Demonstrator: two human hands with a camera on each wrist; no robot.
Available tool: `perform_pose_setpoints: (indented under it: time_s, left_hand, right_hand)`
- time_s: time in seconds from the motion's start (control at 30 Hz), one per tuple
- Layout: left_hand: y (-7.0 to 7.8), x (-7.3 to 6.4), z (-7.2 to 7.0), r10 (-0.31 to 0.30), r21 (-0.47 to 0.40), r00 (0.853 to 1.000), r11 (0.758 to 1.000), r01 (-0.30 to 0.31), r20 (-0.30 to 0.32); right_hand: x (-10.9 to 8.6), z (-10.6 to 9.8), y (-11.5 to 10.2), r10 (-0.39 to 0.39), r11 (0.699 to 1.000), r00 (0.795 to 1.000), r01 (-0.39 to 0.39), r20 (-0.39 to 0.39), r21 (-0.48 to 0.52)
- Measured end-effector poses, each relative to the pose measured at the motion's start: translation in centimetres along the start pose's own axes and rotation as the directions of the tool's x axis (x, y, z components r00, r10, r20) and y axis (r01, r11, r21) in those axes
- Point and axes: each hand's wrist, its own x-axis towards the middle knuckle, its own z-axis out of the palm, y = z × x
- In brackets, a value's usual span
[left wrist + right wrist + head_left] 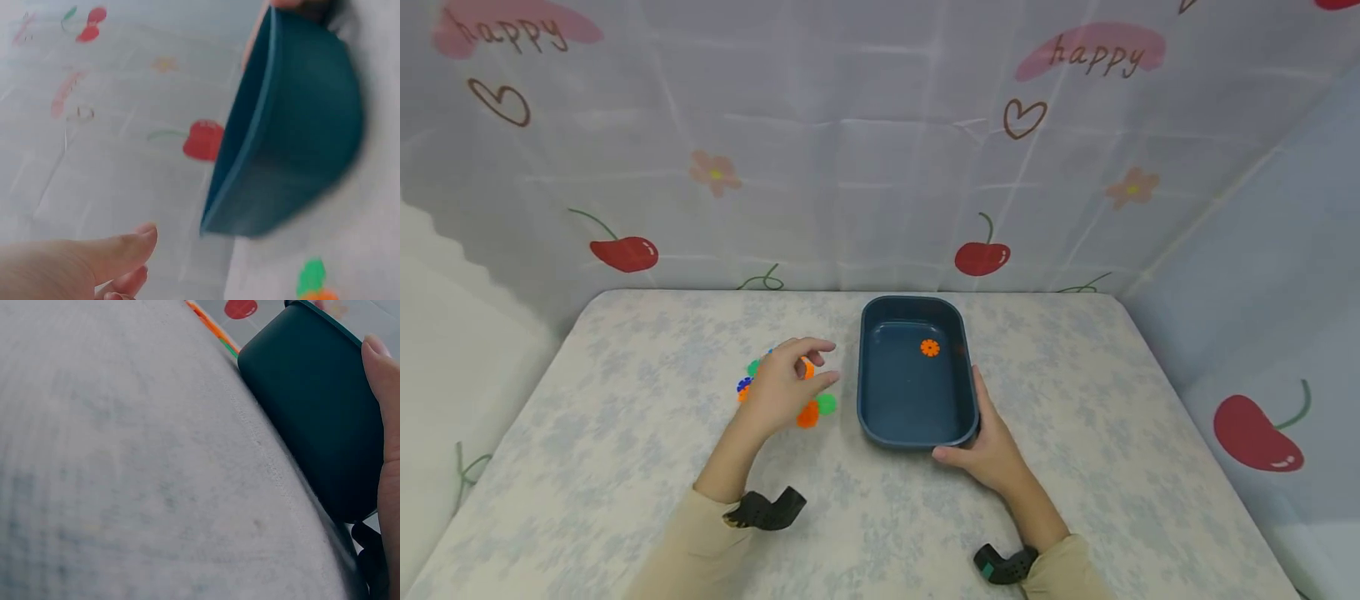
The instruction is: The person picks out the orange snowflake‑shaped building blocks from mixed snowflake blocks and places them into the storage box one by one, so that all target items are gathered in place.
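Note:
A dark blue rectangular tub [917,417] stands on the table with one orange notched plastic disc [930,348] showing inside it. My right hand [992,442] grips the tub's near right corner, thumb along the near end and fingers at the right side. Left of the tub, my left hand [782,387] is over a small group of colored discs, thumb and fingers apart. No object shows between those fingertips. Orange discs [808,414], a green disc [826,405] and a blue disc [744,384] peek out around this hand, which hides part of the group.
A pale mottled cloth covers the table [625,467]. Behind it hangs a white curtain [850,167] printed with cherries and hearts. Each wrist wears a black device, one at the left cuff [767,510] and one at the right [1003,565].

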Motion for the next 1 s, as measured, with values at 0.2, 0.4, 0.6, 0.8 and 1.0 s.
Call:
perform_pose_setpoints:
  time_s: [0.2,0.4,0.6,0.8,1.0]
  left_hand:
    - [-4.3,-1.9,-2.0,-0.096,0.081,0.995,0.992,0.095,0.008]
    - [-7.5,-2.2,-2.3,-0.144,0.156,0.987,0.979,0.130,0.077]
    - [-8.5,0.0,-1.8,-0.095,0.207,0.993,0.975,0.079,0.066]
    - [-9.0,2.9,-1.6,-0.107,0.254,0.993,0.963,0.090,0.056]
    - [-8.9,4.9,-1.6,-0.102,0.312,0.991,0.947,0.070,0.088]
  right_hand:
    - [0.0,-0.2,0.0,-0.004,1.000,1.000,0.004,0.002,0.012]
    - [-0.1,-0.3,0.0,-0.009,1.000,1.000,0.009,0.003,0.004]
    - [-0.3,-0.2,-0.2,-0.005,1.000,1.000,0.005,-0.002,0.002]
    - [-0.2,-0.1,-0.2,-0.015,1.000,1.000,0.015,-0.001,0.004]
    - [0.0,0.0,-0.1,-0.022,1.000,1.000,0.022,0.001,0.013]
